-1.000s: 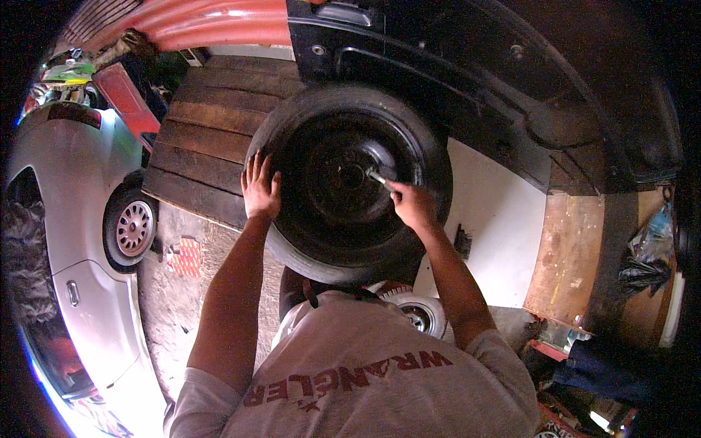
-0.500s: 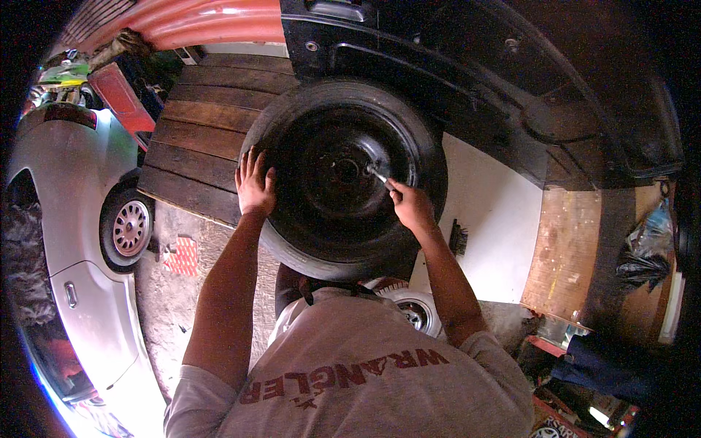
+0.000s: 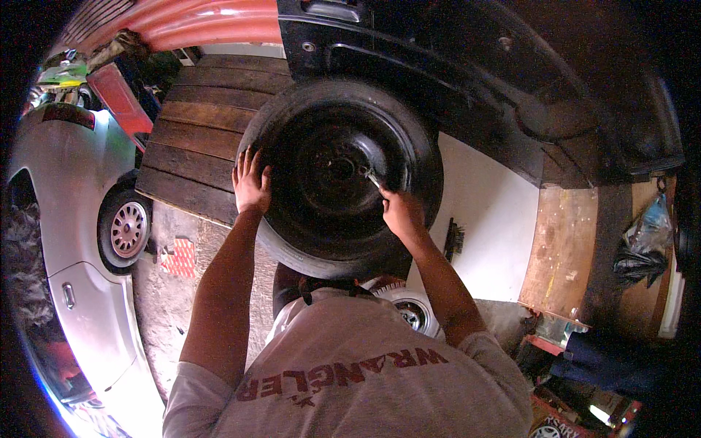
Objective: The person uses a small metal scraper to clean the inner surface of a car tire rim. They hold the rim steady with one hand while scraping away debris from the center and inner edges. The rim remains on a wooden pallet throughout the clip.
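Note:
A wheel, a black tyre (image 3: 288,252) on a dark steel rim (image 3: 380,150), lies in front of me with its inner side up. My left hand (image 3: 251,186) rests flat on the tyre's left side, fingers spread and holding nothing. My right hand (image 3: 402,214) grips a slim, light metal hand tool (image 3: 374,179) whose exact kind I cannot make out. The tool's far end meets the rim just right of the centre hole (image 3: 341,169). Part of its handle is hidden in my fingers.
Left of the wheel lie dark wooden planks (image 3: 197,139). A silver car (image 3: 87,270) stands at far left. Black vehicle bodywork (image 3: 438,80) and a white panel (image 3: 489,219) border the wheel on the right. Another wheel (image 3: 412,314) shows below, beside a brush (image 3: 456,238).
My right hand has moved slightly down and left with the tool, whose end now sits a little lower on the rim. My left hand stays on the tyre.

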Action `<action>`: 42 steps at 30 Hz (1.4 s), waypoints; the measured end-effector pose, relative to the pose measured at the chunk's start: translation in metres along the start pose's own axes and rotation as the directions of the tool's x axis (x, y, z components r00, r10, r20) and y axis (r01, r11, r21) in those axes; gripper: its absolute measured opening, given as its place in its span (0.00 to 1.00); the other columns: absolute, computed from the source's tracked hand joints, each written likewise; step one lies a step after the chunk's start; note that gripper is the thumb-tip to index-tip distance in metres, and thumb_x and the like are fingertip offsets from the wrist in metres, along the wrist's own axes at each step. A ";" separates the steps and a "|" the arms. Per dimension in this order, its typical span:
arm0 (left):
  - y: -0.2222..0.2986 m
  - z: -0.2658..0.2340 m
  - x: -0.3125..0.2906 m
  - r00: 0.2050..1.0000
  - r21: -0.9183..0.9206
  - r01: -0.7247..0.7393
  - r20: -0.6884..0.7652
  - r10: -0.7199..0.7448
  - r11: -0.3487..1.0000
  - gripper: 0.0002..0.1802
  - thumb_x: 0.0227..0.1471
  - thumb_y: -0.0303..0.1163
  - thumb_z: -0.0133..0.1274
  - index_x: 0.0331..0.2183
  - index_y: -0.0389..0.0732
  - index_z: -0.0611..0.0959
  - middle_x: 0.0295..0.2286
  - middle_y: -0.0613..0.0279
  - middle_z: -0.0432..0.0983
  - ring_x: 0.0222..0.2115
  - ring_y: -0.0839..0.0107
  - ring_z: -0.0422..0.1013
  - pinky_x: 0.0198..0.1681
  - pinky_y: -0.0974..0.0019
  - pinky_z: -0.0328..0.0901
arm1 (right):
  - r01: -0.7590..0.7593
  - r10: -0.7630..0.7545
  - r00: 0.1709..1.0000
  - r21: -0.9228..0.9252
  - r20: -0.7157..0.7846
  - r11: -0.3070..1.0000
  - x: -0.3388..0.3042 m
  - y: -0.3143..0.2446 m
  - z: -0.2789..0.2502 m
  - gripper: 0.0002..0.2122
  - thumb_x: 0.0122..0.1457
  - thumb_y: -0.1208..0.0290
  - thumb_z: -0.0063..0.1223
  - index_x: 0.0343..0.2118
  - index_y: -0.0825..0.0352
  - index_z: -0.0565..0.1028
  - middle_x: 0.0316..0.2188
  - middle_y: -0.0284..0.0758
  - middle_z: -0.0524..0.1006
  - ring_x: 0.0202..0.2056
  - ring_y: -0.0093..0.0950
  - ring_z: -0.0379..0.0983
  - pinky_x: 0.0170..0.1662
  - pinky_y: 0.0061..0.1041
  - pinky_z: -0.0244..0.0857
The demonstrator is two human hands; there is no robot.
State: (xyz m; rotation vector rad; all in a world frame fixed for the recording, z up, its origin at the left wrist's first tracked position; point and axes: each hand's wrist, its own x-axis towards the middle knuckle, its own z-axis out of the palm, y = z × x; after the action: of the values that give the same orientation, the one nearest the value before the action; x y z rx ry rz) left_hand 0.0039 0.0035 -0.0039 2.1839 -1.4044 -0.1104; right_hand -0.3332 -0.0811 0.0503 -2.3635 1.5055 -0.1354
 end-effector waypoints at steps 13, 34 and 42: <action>0.003 0.000 0.000 1.000 0.004 -0.005 0.004 0.005 1.000 0.30 0.58 0.51 0.37 0.59 0.51 0.62 0.62 0.64 0.48 0.63 0.59 0.42 0.63 0.49 0.38 | -0.107 0.110 0.988 0.025 -0.106 0.994 0.014 -0.010 0.010 0.15 0.55 0.70 0.50 0.46 0.54 0.76 0.32 0.44 0.77 0.33 0.43 0.75 0.36 0.41 0.70; 0.005 -0.001 -0.001 0.999 -0.003 0.035 0.007 -0.034 0.999 0.30 0.58 0.49 0.37 0.59 0.49 0.61 0.62 0.62 0.47 0.63 0.59 0.42 0.64 0.50 0.38 | -0.033 0.037 0.993 0.037 -0.115 0.999 0.041 -0.028 0.023 0.16 0.59 0.68 0.47 0.51 0.55 0.71 0.36 0.45 0.77 0.38 0.44 0.74 0.40 0.39 0.67; 0.006 -0.005 -0.001 1.000 -0.028 0.029 0.001 -0.029 0.999 0.29 0.59 0.48 0.37 0.59 0.48 0.62 0.62 0.61 0.48 0.63 0.59 0.43 0.64 0.51 0.38 | 0.178 -0.174 0.984 0.219 -0.038 0.959 0.063 -0.065 0.050 0.16 0.56 0.70 0.49 0.49 0.59 0.73 0.35 0.47 0.77 0.36 0.46 0.73 0.40 0.40 0.67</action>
State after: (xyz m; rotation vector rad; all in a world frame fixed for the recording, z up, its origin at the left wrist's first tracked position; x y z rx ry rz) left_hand 0.0006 0.0042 0.0034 2.1822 -1.3635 -0.1404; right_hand -0.2370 -0.1009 0.0190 -2.3159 1.2149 -0.3506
